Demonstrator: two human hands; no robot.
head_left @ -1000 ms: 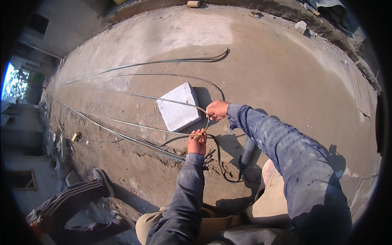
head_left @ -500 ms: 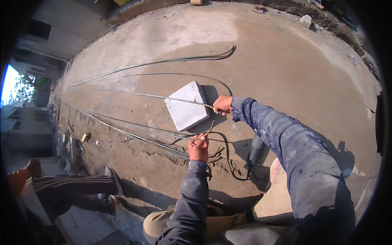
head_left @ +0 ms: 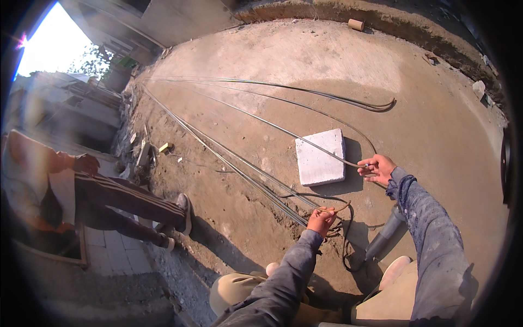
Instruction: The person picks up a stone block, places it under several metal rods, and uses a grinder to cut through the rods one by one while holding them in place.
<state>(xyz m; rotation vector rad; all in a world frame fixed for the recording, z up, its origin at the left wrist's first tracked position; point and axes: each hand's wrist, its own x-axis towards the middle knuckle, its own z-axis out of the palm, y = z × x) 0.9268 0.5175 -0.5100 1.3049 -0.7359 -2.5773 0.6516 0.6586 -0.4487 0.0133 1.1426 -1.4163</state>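
Observation:
My left hand point(head_left: 322, 220) is closed around a thin steel rod point(head_left: 272, 181) near its brownish, bent end, which sticks out past the fingers. My right hand point(head_left: 378, 168) loosely holds the tip of another steel rod point(head_left: 272, 120) between thumb and fingers, with the other fingers partly spread. That second rod passes over a white square block point(head_left: 320, 158) on the ground. Below my right forearm lies a grey cylindrical power tool point(head_left: 385, 233) with a black cord point(head_left: 345, 245) looping beside my left hand.
More long rods point(head_left: 327, 98) stretch across the sandy ground point(head_left: 436, 147), some with curved ends. At the left stands another person point(head_left: 131, 201) in striped dark trousers. A low ledge point(head_left: 305, 11) with a short tan cylinder point(head_left: 356, 25) runs along the far side. Rubble point(head_left: 144, 152) lies left.
The view has swung left, so the ground things sit farther right and more of the other person shows. My right hand's fingers have loosened and spread at the rod tip.

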